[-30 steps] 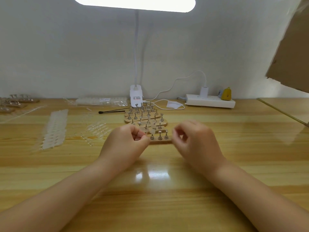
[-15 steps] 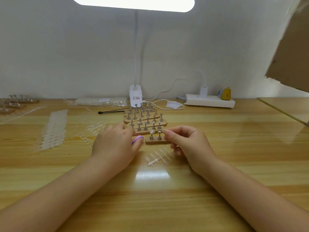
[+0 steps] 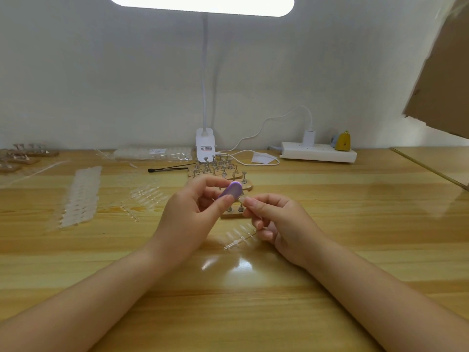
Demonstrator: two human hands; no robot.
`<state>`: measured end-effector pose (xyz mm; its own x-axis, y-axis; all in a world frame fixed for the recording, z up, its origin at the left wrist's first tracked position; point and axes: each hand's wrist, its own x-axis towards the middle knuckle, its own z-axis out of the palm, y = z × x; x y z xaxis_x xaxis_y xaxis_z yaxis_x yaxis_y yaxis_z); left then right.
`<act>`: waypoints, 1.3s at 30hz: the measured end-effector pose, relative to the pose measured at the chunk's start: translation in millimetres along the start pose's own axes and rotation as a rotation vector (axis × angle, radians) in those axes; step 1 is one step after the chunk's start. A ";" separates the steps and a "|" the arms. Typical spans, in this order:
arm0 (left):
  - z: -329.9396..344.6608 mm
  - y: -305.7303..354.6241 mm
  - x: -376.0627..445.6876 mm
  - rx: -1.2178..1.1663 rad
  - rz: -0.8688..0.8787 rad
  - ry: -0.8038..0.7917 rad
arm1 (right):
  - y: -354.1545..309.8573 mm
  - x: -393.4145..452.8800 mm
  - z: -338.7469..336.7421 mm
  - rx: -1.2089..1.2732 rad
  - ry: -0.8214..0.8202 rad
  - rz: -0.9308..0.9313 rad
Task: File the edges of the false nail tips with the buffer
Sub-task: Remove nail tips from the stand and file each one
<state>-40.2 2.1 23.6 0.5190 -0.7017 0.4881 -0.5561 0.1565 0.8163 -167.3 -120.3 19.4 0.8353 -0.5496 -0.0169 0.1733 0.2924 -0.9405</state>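
My left hand (image 3: 193,212) pinches a small purple buffer (image 3: 230,189) between thumb and fingers, raised above the wooden table (image 3: 355,224). Just to its right, my right hand (image 3: 279,219) pinches a clear false nail tip (image 3: 242,199) at its fingertips, close to the buffer's end. A clear strip of false nail tips (image 3: 239,236) lies on the table below my right hand. Behind the hands, wooden nail stands with metal pegs (image 3: 223,171) sit in rows.
More clear nail tip strips (image 3: 81,196) and loose tips (image 3: 147,194) lie at the left. A lamp base (image 3: 205,144), a black tool (image 3: 167,169), a bagged tip pack (image 3: 154,152) and a power strip (image 3: 318,153) line the back. A cardboard panel (image 3: 444,77) hangs upper right.
Both hands have lifted off the table and come together. The purple buffer now shows in my left hand, and my right hand holds a nail tip up to it.
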 end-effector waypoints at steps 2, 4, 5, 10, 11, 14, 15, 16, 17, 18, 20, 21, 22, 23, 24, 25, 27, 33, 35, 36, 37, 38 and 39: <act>2.2 0.7 -1.6 -0.030 0.003 -0.023 | 0.6 -0.4 -0.9 -0.014 -0.039 -0.002; 2.6 0.7 -3.2 -0.015 0.001 -0.040 | 0.9 -0.3 -1.5 -0.016 -0.055 0.002; 2.5 1.2 -4.0 -0.004 0.007 -0.048 | 1.0 0.1 -1.3 -0.014 -0.056 0.004; 2.7 1.0 -5.1 0.143 0.092 -0.028 | 1.7 0.4 0.7 -0.048 -0.057 0.005; 2.7 0.1 -4.8 0.163 0.103 -0.003 | 1.7 0.5 0.8 -0.044 -0.051 0.008; 4.0 -0.6 -4.1 0.189 0.150 0.068 | 1.6 1.1 0.5 -0.014 -0.036 0.013; 4.8 0.7 -4.4 0.197 0.190 0.067 | 1.7 0.9 0.8 -0.023 -0.044 0.009; 5.9 2.3 -5.1 0.216 0.248 0.049 | 1.8 0.4 0.7 -0.043 -0.063 0.002; 6.7 3.1 -5.8 0.249 0.311 0.015 | 2.0 -0.1 1.0 -0.069 -0.087 -0.006; 6.9 2.9 -6.4 0.286 0.361 -0.021 | 1.9 -0.7 1.0 -0.090 -0.110 -0.011; 5.1 -0.2 -5.5 0.341 0.376 -0.067 | 0.9 -1.3 0.6 -0.096 -0.132 -0.009; 3.6 -2.9 -4.9 0.363 0.357 -0.066 | 0.2 -1.3 -0.1 -0.080 -0.134 -0.005; 2.7 -5.2 -4.6 0.384 0.335 -0.052 | -0.7 -1.3 -0.9 -0.059 -0.134 -0.001; 2.3 -6.3 -4.9 0.395 0.321 -0.026 | -1.2 -1.3 -1.3 -0.043 -0.136 0.000; 2.5 -6.3 -5.7 0.388 0.321 0.004 | -1.4 -1.4 -1.6 -0.039 -0.140 -0.002; 3.2 -4.9 -6.4 0.369 0.344 0.030 | -1.1 -1.2 -1.5 -0.046 -0.144 -0.006; 5.3 -0.4 -7.3 0.349 0.423 0.036 | -0.9 -1.3 -1.0 -0.068 -0.151 -0.013; 1.5 -4.5 -6.1 0.520 0.371 0.038 | -1.8 -0.7 -3.2 -0.008 -0.138 -0.006; 2.2 -0.7 -6.3 0.483 0.471 0.088 | -0.4 -0.4 -2.5 -0.041 -0.137 -0.015; 3.2 1.4 -6.5 0.477 0.515 0.081 | 0.1 -0.5 -2.1 -0.059 -0.142 -0.018; 4.1 2.0 -6.8 0.490 0.542 0.051 | 0.3 -0.3 -1.9 -0.073 -0.149 -0.019; 3.9 1.4 -6.7 0.529 0.547 0.021 | -0.1 -0.2 -2.1 -0.077 -0.155 -0.016; 3.2 -0.1 -6.3 0.580 0.529 0.012 | -0.8 -0.2 -2.9 -0.067 -0.156 -0.009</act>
<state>-45.6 4.3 19.5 0.0959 -0.6271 0.7730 -0.9798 0.0774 0.1843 -169.1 -122.7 19.2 0.9055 -0.4225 0.0398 0.1504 0.2319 -0.9610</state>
